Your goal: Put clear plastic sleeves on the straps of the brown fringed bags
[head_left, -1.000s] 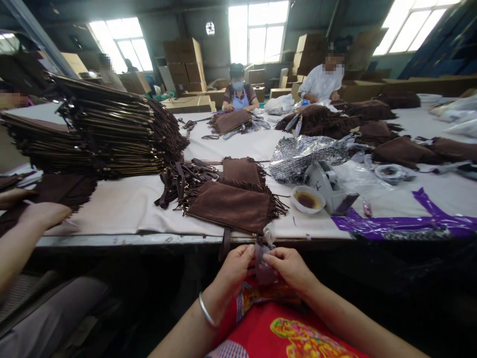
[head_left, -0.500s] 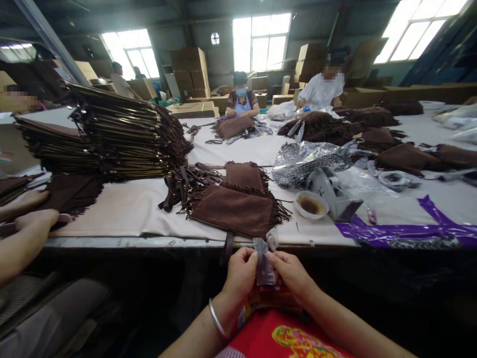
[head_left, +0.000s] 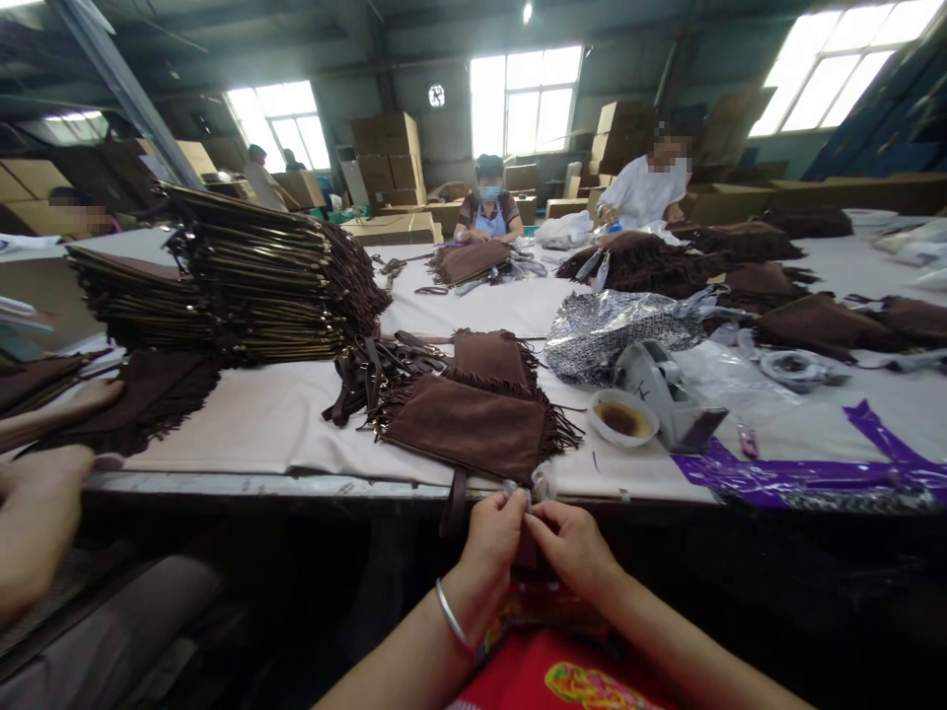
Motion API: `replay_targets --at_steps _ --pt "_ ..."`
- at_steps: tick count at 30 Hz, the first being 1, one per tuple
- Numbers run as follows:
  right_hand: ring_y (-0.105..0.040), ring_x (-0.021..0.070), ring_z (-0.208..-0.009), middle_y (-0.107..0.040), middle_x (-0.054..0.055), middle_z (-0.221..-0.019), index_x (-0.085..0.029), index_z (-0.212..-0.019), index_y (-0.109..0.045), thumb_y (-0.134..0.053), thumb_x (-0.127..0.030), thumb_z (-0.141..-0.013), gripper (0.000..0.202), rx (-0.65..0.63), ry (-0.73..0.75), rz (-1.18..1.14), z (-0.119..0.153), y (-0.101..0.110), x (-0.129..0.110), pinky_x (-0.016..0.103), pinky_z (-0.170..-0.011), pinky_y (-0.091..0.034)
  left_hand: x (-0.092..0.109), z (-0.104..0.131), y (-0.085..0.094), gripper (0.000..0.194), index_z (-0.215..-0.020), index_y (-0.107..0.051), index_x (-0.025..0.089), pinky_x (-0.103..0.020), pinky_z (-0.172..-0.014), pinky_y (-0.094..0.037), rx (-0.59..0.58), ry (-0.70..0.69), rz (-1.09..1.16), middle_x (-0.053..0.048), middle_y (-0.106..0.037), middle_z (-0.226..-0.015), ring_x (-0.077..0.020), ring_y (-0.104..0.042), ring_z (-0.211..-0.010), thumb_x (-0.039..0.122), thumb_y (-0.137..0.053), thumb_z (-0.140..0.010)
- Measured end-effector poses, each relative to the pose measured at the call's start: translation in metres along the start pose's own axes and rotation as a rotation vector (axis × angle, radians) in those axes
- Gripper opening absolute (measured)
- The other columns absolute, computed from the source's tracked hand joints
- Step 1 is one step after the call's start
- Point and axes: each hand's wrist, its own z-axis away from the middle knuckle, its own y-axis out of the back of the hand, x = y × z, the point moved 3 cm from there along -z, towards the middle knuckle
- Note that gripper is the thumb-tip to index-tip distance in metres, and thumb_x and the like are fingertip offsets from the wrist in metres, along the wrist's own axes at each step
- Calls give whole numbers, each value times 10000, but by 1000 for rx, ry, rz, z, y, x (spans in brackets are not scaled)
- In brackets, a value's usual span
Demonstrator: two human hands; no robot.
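Just beyond the table's front edge, my left hand (head_left: 488, 540) and my right hand (head_left: 581, 548) meet fingertip to fingertip. Both pinch a small piece of greyish clear plastic film (head_left: 510, 487), mostly hidden by the fingers. Beside it, more crumpled clear plastic (head_left: 544, 480) touches the corner of a brown fringed suede bag (head_left: 466, 424). The bag lies flat on the table in front of my hands, and a dark strap (head_left: 454, 501) hangs from it over the edge. A second brown bag (head_left: 489, 357) lies behind, with tangled dark straps (head_left: 359, 380) to its left.
Tall stacks of brown fringed bags (head_left: 273, 266) stand at left, near a co-worker's hand (head_left: 40, 523). To the right are a bowl of brown liquid (head_left: 621, 418), a grey tape dispenser (head_left: 670, 399), patterned plastic (head_left: 621, 330) and purple plastic (head_left: 784, 478). Two people work across the table.
The plastic film, spread flat between my hands before, is now bunched at my fingertips. My hands have come closer together. The co-worker's near hand at left has moved left and down.
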Motion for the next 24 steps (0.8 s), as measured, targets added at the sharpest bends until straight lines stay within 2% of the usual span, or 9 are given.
replay_targets --at_steps 3,6,8,12,15,18,21,24 --pt "-649 224 -787 -720 68 -842 -205 -867 -711 -520 -351 -898 243 75 170 133 0 15 -4 312 -740 -476 3 0 2 309 -749 -605 143 -221 -496 -398 -6 13 -15 -17 -594 -652 -118 -533 -552 447 -658 -725" --pt "-627 210 -848 -684 72 -900 -210 -972 -678 -471 -249 -930 215 102 415 263 -6 24 -9 319 -781 -478 3 2 8 264 -737 -518 182 -183 -397 -261 -51 54 -22 57 -461 -558 -67 -383 -428 432 -594 -767" --pt "-603 203 -873 -663 78 -944 -209 -1052 -659 -443 -193 -941 243 77 572 373 -10 23 -15 324 -787 -469 3 4 12 248 -748 -482 198 -182 -372 -196 -83 65 -43 84 -397 -536 -58 -306 -398 429 -565 -785" --pt "-545 222 -903 -644 82 -1010 -224 -1118 -644 -483 -179 -934 248 11 763 656 -16 13 -30 369 -809 -407 3 7 17 242 -763 -464 202 -195 -382 -189 -115 27 -99 83 -383 -541 -63 -282 -407 429 -491 -844" --pt "-508 216 -859 -643 61 -940 -221 -987 -672 -533 -229 -922 153 -51 805 755 -21 7 -39 368 -777 -358 5 10 21 229 -759 -470 193 -210 -428 -241 -133 -77 -166 69 -404 -573 -70 -304 -446 390 -466 -877" --pt "-485 208 -827 -627 47 -861 -207 -839 -657 -554 -258 -913 137 -114 791 795 -26 3 -42 358 -749 -323 11 14 26 255 -730 -472 187 -237 -522 -327 -123 -270 -336 34 -462 -630 -98 -391 -538 363 -441 -912" --pt "-483 203 -808 -611 49 -847 -197 -801 -636 -556 -221 -896 127 -183 755 852 -33 1 -44 352 -730 -301 16 19 32 272 -774 -514 180 -282 -643 -379 -115 -483 -589 -24 -562 -741 -148 -489 -675 349 -393 -951" --pt "-494 189 -775 -611 54 -861 -188 -810 -631 -554 -185 -872 99 -282 733 898 -39 -3 -48 339 -697 -290 17 22 35 284 -860 -557 171 -324 -742 -404 -110 -588 -780 -84 -622 -867 -193 -551 -793 305 -333 -972"
